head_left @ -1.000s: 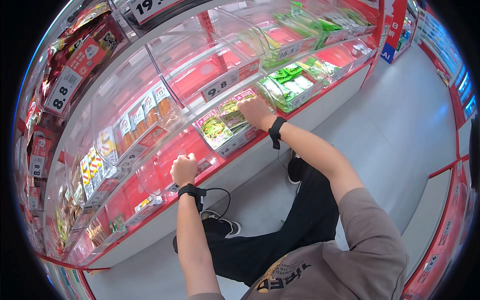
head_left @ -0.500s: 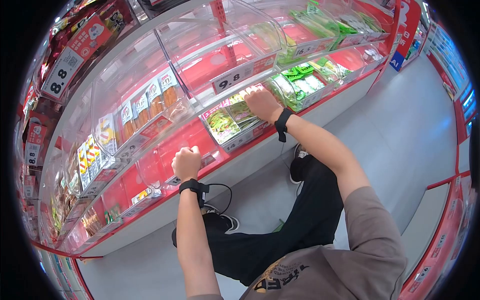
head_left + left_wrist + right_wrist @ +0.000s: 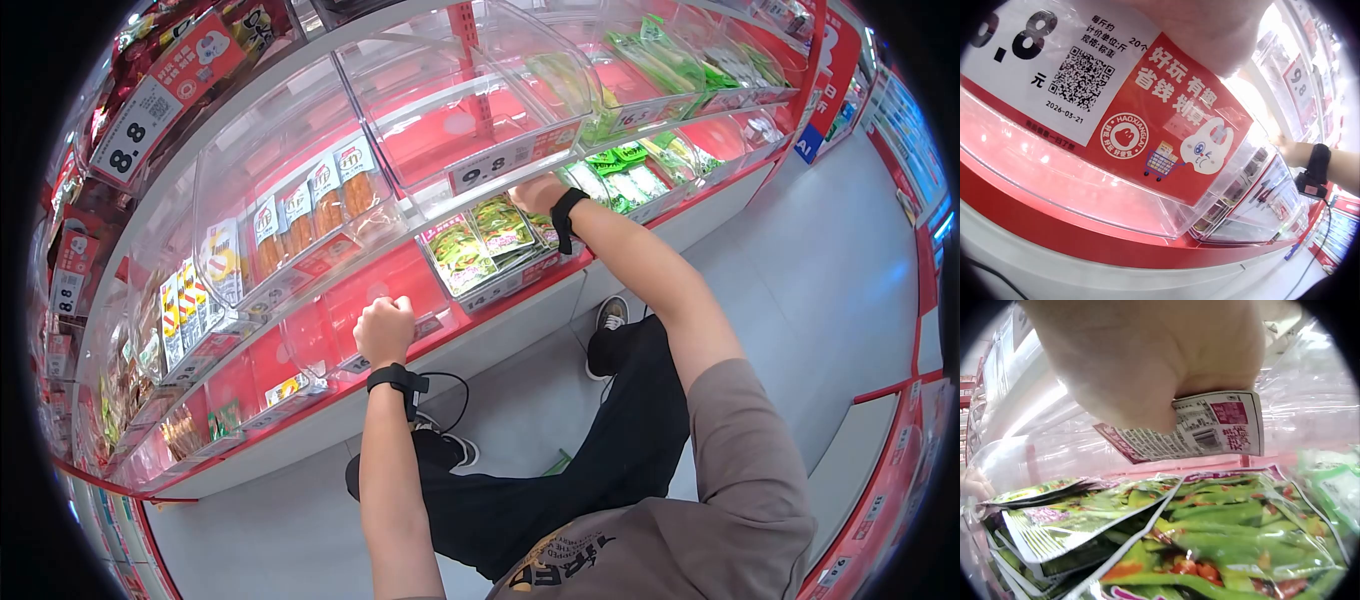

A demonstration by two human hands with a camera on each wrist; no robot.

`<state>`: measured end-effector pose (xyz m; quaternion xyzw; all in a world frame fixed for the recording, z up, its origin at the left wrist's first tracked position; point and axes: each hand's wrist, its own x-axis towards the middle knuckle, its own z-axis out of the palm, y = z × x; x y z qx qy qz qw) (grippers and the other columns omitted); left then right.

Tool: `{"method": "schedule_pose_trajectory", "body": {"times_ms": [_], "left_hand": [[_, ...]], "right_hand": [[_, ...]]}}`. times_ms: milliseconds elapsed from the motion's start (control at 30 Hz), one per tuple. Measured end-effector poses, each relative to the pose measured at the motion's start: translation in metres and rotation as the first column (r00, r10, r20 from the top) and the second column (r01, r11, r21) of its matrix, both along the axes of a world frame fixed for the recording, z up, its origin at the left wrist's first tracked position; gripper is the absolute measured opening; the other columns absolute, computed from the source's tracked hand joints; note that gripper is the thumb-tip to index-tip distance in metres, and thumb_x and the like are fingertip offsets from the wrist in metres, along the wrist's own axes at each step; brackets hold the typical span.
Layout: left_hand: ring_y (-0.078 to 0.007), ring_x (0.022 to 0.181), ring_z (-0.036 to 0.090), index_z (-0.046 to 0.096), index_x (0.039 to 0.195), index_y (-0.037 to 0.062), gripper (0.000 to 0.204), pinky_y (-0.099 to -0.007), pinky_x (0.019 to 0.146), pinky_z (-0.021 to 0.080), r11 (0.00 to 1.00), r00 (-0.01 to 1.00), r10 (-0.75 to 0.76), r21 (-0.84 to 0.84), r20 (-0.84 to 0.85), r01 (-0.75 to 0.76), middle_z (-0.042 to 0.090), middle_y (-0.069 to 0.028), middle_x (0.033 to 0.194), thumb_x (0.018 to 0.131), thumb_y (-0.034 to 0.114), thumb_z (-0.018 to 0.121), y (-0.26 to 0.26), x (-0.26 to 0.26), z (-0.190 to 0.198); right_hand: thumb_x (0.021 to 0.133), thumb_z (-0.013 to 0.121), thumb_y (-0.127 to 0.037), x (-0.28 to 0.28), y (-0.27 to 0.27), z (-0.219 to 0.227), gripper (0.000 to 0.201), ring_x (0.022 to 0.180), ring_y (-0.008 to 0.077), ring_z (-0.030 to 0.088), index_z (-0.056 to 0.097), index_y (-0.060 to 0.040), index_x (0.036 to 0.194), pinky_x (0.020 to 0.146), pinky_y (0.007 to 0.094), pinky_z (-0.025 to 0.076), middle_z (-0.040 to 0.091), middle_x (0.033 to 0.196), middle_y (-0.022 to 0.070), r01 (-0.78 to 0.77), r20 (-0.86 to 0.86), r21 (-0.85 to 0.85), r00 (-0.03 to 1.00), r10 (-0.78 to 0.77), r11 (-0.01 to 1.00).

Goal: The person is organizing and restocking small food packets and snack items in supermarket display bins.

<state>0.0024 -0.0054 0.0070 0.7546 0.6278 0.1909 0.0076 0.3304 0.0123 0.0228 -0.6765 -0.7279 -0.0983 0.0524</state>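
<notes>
My right hand (image 3: 540, 192) reaches into a clear bin under the upper shelf's lip. In the right wrist view its thumb and fingers pinch a flat packet (image 3: 1221, 428) with printed text on the side that shows. Below it lie packets picturing green peppers (image 3: 1241, 515), some stacked askew at the left. In the head view more of these packets (image 3: 462, 258) fill the bin beside the hand. My left hand (image 3: 385, 332) is a curled fist at the front of the lower shelf. From the left wrist, it hangs over a red and white price card (image 3: 1166, 119); nothing shows in its grasp.
A 9.8 price tag (image 3: 490, 168) fronts the upper clear bin just above my right hand. Sausage-like packs (image 3: 325, 205) stand in a bin at left. Green packs (image 3: 630, 180) lie to the right. A cable (image 3: 455, 385) loops from the left wristband.
My right hand has gone further into the bin, under the upper shelf's lip, uncovering more of the pepper packets. My left hand stays a fist by the shelf. The head view has shifted slightly.
</notes>
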Motion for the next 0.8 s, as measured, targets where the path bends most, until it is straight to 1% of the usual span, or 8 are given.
{"method": "schedule_pose_trajectory", "body": {"times_ms": [67, 200, 400, 467, 500, 533, 700, 800], "left_hand": [[-0.0363, 0.072, 0.066, 0.07, 0.071, 0.005, 0.031, -0.0453, 0.069, 0.052, 0.999, 1.0, -0.004, 0.038, -0.001, 0.004, 0.066, -0.0198, 0.072, 0.076, 0.029, 0.051, 0.001, 0.0, -0.003], [-0.0362, 0.071, 0.066, 0.07, 0.071, 0.005, 0.031, -0.0453, 0.068, 0.052, 0.998, 1.0, -0.002, 0.056, -0.002, 0.002, 0.066, -0.0192, 0.072, 0.076, 0.029, 0.051, 0.001, 0.0, -0.003], [-0.0367, 0.074, 0.066, 0.07, 0.072, 0.0051, 0.031, -0.0454, 0.071, 0.052, 1.0, 1.0, 0.019, 0.01, 0.006, -0.02, 0.066, -0.0196, 0.074, 0.076, 0.029, 0.051, 0.001, 0.001, 0.001], [-0.037, 0.075, 0.066, 0.07, 0.073, 0.0051, 0.032, -0.0453, 0.072, 0.052, 1.0, 1.0, 0.01, 0.025, 0.014, -0.01, 0.066, -0.0201, 0.074, 0.076, 0.03, 0.051, 0.001, 0.001, 0.0], [-0.0372, 0.075, 0.066, 0.07, 0.073, 0.0052, 0.032, -0.0453, 0.072, 0.052, 1.0, 1.0, 0.001, 0.027, 0.017, -0.002, 0.066, -0.0203, 0.075, 0.077, 0.03, 0.051, 0.001, 0.001, 0.0], [-0.0373, 0.075, 0.066, 0.07, 0.074, 0.0052, 0.032, -0.0452, 0.072, 0.052, 1.0, 1.0, -0.011, 0.023, 0.008, 0.011, 0.066, -0.0206, 0.075, 0.077, 0.031, 0.051, 0.002, 0.001, 0.0], [-0.0379, 0.077, 0.066, 0.071, 0.079, 0.0061, 0.034, -0.0452, 0.074, 0.052, 1.0, 1.0, -0.004, 0.01, -0.008, 0.004, 0.067, -0.021, 0.078, 0.078, 0.033, 0.051, 0.004, 0.0, -0.004], [-0.0375, 0.08, 0.066, 0.071, 0.081, 0.0062, 0.034, -0.0454, 0.076, 0.052, 1.0, 1.0, -0.006, -0.017, -0.008, 0.006, 0.067, -0.0215, 0.08, 0.079, 0.033, 0.051, 0.003, -0.001, -0.003]], "right_hand": [[0.082, 0.054, -0.024, 0.004, 0.004, -0.005, 0.025, 0.087, 0.0355, 0.063, 0.064, -0.0048, 0.093, 0.077, 0.0471, 0.049, 0.065, 0.092, 0.0175, -0.023, 0.012, -0.056, 1.0, 0.024, 0.998], [0.082, 0.053, -0.024, 0.003, 0.024, -0.019, 0.024, 0.096, 0.0325, 0.062, 0.065, -0.0119, 0.1, 0.084, 0.0466, 0.048, 0.065, 0.103, 0.0153, 0.045, -0.079, 0.046, 0.996, -0.041, 0.998], [0.082, 0.052, -0.022, -0.013, 0.031, -0.016, 0.024, 0.096, 0.0316, 0.062, 0.065, -0.0117, 0.1, 0.085, 0.0477, 0.047, 0.064, 0.105, 0.0156, 0.055, -0.092, 0.075, 0.995, -0.048, 0.996], [0.081, 0.052, -0.021, -0.019, 0.012, -0.008, 0.026, 0.094, 0.0314, 0.063, 0.065, -0.0079, 0.099, 0.084, 0.048, 0.048, 0.065, 0.102, 0.0166, -0.003, -0.062, 0.11, 0.998, 0.01, 0.994], [0.083, 0.049, -0.019, -0.026, -0.007, 0.011, 0.028, 0.096, 0.0314, 0.063, 0.064, -0.0092, 0.104, 0.082, 0.0433, 0.05, 0.066, 0.102, 0.0152, -0.037, 0.118, -0.045, 0.992, 0.042, 0.998], [0.082, 0.05, -0.016, -0.025, -0.011, -0.003, 0.022, 0.087, 0.0312, 0.065, 0.065, -0.0078, 0.095, 0.074, 0.0426, 0.052, 0.066, 0.091, 0.016, -0.101, 0.087, 0.184, 0.992, 0.086, 0.978], [0.08, 0.05, -0.01, -0.038, -0.068, 0.021, 0.028, 0.082, 0.0296, 0.065, 0.059, -0.0064, 0.107, 0.07, 0.0425, 0.051, 0.065, 0.088, 0.0144, -0.126, -0.004, 0.114, 0.992, 0.127, 0.985], [0.077, 0.053, -0.008, -0.03, -0.106, 0.014, 0.037, 0.082, 0.0282, 0.065, 0.053, -0.0044, 0.115, 0.069, 0.0395, 0.05, 0.064, 0.09, 0.013, -0.245, 0.113, 0.387, 0.969, 0.218, 0.889]]}}
